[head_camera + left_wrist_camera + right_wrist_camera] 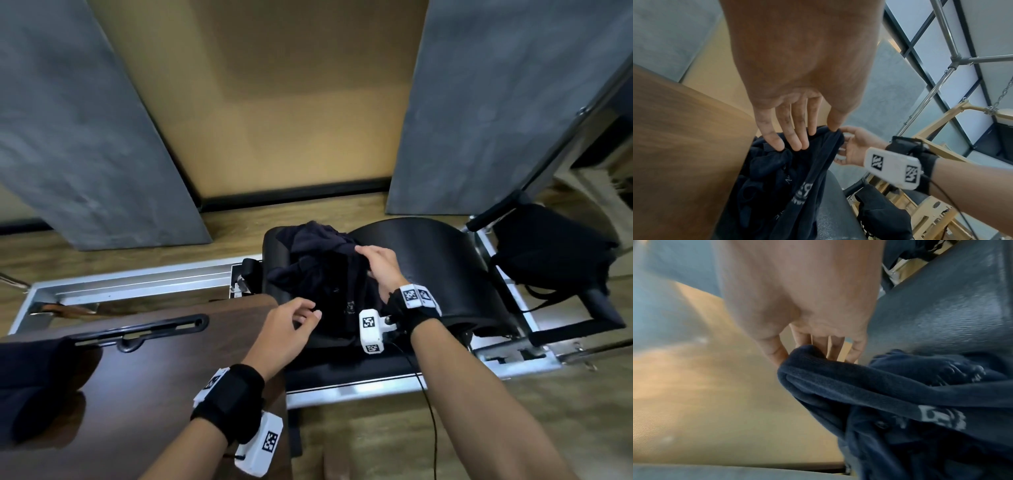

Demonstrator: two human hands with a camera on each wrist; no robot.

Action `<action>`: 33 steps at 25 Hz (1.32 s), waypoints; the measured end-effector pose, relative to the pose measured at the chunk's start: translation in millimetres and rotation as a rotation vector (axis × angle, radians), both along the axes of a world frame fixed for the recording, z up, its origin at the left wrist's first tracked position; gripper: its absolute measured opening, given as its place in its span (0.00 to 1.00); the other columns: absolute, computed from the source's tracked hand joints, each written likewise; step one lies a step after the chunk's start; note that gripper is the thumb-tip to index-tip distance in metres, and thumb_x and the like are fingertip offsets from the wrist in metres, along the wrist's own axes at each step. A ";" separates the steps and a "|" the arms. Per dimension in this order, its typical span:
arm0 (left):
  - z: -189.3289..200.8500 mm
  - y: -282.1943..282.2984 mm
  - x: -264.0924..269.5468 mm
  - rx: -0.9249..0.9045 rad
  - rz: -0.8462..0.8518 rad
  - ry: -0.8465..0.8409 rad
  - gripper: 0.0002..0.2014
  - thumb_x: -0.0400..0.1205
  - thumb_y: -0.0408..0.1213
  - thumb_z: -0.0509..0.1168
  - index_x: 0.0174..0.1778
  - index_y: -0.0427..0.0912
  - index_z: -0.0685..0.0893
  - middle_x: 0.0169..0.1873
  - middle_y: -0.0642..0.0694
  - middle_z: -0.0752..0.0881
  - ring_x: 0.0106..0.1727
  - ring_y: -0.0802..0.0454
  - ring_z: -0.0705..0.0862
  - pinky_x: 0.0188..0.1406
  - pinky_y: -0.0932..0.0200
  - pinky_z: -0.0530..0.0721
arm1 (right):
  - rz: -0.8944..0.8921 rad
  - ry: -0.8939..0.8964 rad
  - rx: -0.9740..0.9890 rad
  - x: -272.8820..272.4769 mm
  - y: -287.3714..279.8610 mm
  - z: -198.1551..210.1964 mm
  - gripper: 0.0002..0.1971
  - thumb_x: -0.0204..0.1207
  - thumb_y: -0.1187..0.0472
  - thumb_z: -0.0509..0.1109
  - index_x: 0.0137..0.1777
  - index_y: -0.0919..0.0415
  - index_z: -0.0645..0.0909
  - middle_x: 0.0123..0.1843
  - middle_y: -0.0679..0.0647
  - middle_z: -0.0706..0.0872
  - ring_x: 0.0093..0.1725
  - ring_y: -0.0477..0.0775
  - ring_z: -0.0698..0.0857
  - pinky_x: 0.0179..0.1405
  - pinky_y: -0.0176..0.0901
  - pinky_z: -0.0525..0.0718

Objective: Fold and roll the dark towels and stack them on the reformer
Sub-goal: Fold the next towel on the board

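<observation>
- Right hand [378, 270] pinches a raised fold of the dark towels [322, 274] between thumb and fingertips; the right wrist view shows the cloth bunched over the thumb, which looks like a grip meant to lift one towel free of the heap.
- Left hand [291, 325] hovers at the near edge of the pile. In the left wrist view its fingers [791, 134] are nearly straight and touch the top of the cloth, while the thumb tip meets a ridge of fabric; whether it truly pinches is hard to tell, so I read it as feeling for a second corner.
- Towels lie crumpled in one heap on the black padded carriage of the reformer [130, 277], against the curved black barrel [428, 253] (pale printed lettering shows on one of them).
- A brown wooden board [154, 359] sits just beside the heap on the left, a flat surface that would likely suit folding.
- At the far left edge something dark and rounded [30, 387] rests on that board; possibly an already rolled towel, though it is too blurred to say.
- By my judgement, the work is at separating and opening out a towel, with folding not yet begun.
</observation>
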State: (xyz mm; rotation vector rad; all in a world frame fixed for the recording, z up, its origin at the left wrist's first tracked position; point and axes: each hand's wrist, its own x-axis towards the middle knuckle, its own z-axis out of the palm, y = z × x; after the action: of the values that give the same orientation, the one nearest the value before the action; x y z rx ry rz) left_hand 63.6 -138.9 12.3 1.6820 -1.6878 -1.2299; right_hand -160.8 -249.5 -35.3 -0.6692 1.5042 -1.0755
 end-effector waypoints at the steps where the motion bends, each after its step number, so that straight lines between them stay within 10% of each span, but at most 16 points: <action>1: 1.9 1.0 -2.2 -0.005 0.004 0.009 0.11 0.89 0.43 0.71 0.64 0.44 0.89 0.50 0.51 0.92 0.53 0.62 0.87 0.54 0.73 0.80 | 0.021 -0.062 -0.055 -3.5 2.8 14.5 0.10 0.85 0.57 0.73 0.43 0.58 0.91 0.44 0.53 0.93 0.48 0.50 0.91 0.46 0.42 0.83; 5: 18.8 11.5 -16.1 -0.065 -0.022 0.035 0.24 0.88 0.46 0.72 0.80 0.48 0.80 0.68 0.56 0.86 0.68 0.63 0.83 0.71 0.57 0.81 | 0.147 -0.261 -0.275 -10.2 31.9 77.3 0.10 0.90 0.53 0.68 0.53 0.59 0.86 0.52 0.62 0.90 0.51 0.58 0.88 0.51 0.49 0.86; 9: 54.7 35.8 -23.7 -0.214 -0.083 0.148 0.38 0.83 0.51 0.78 0.87 0.57 0.68 0.77 0.68 0.77 0.76 0.73 0.75 0.73 0.69 0.76 | 0.235 -0.252 -0.458 4.0 87.6 140.5 0.09 0.88 0.57 0.71 0.60 0.62 0.81 0.52 0.62 0.92 0.50 0.56 0.92 0.45 0.46 0.91; 15: 100.6 108.4 1.7 -0.376 0.023 0.347 0.11 0.83 0.37 0.79 0.51 0.41 0.82 0.45 0.54 0.89 0.49 0.60 0.88 0.51 0.61 0.85 | 0.250 -0.215 -0.595 32.9 198.3 194.7 0.20 0.80 0.69 0.77 0.69 0.64 0.77 0.64 0.70 0.90 0.60 0.65 0.91 0.55 0.56 0.92; 20: 124.4 186.0 54.8 -0.481 0.050 0.478 0.04 0.84 0.32 0.76 0.45 0.43 0.89 0.41 0.54 0.94 0.47 0.57 0.92 0.48 0.64 0.87 | 0.123 -0.158 -0.604 63.3 309.4 206.2 0.30 0.78 0.76 0.76 0.78 0.66 0.71 0.68 0.64 0.90 0.63 0.62 0.91 0.49 0.52 0.92; 25: 141.6 271.5 100.2 -0.560 -0.013 0.452 0.11 0.90 0.34 0.70 0.42 0.44 0.91 0.38 0.52 0.93 0.43 0.57 0.90 0.50 0.48 0.88 | 0.367 -0.025 -0.624 123.9 434.1 197.7 0.58 0.73 0.82 0.77 0.92 0.39 0.53 0.77 0.57 0.84 0.69 0.63 0.89 0.64 0.57 0.90; 28: 151.2 313.9 121.5 -0.544 -0.057 0.385 0.14 0.92 0.37 0.67 0.43 0.37 0.91 0.37 0.43 0.92 0.41 0.54 0.86 0.49 0.43 0.85 | 0.441 0.358 -0.711 167.4 475.7 198.3 0.40 0.75 0.75 0.80 0.83 0.44 0.76 0.75 0.50 0.84 0.69 0.54 0.88 0.71 0.57 0.87; 31: 157.7 351.3 152.5 -0.479 -0.114 0.329 0.20 0.94 0.44 0.62 0.45 0.31 0.87 0.37 0.40 0.87 0.41 0.51 0.82 0.48 0.45 0.80 | 0.225 0.492 -0.755 197.4 494.4 208.2 0.09 0.78 0.65 0.80 0.52 0.50 0.93 0.49 0.49 0.93 0.48 0.55 0.93 0.50 0.63 0.94; 33: 154.9 377.1 170.2 -0.365 -0.163 0.394 0.18 0.92 0.52 0.64 0.58 0.39 0.87 0.49 0.47 0.91 0.53 0.52 0.88 0.56 0.53 0.83 | 0.137 0.558 -0.760 211.2 498.6 217.5 0.11 0.81 0.59 0.78 0.36 0.57 0.88 0.33 0.54 0.89 0.34 0.60 0.89 0.34 0.60 0.92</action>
State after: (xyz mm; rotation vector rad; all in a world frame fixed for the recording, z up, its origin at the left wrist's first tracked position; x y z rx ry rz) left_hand 233.8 238.2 167.3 1.0301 -1.6952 -1.1466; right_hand 50.3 249.0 182.2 -1.6859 1.4437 -1.4301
